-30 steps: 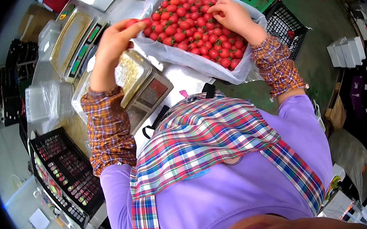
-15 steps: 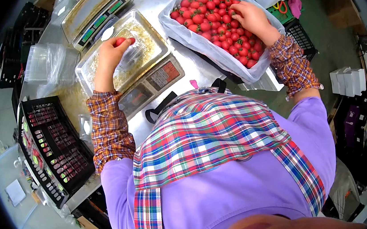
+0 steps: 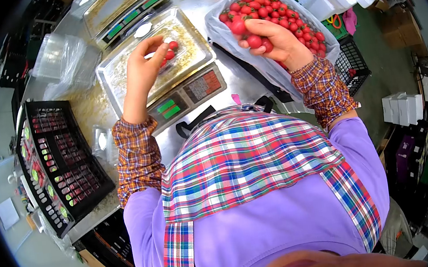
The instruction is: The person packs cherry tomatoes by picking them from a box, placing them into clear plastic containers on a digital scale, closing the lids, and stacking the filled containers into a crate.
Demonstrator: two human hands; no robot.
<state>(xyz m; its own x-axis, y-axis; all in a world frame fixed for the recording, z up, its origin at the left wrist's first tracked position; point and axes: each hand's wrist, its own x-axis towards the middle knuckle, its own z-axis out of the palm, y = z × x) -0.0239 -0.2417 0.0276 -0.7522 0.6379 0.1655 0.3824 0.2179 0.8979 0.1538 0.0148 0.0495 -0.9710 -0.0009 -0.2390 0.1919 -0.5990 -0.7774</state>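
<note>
Versus earlier frame: right hand [image 3: 282,40] rotated, fingers now curled gripping several tomatoes [image 3: 254,41] above lined crate [image 3: 219,35]; left hand [image 3: 144,70] fingers parted, few tomatoes released by thumb over scale pan [image 3: 184,27]; green display [image 3: 168,108] lit. Pan metallic, rectangular, yellow-stained. Crate liner thin, crinkled plastic. Tomatoes small, rounded, glossy red, some green-stemmed.

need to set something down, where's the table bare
Bare steel table shows between the front scale and the lined tomato crate, and between that crate and the rear scale. Crowded at left: clear plastic containers and a black tray.
</note>
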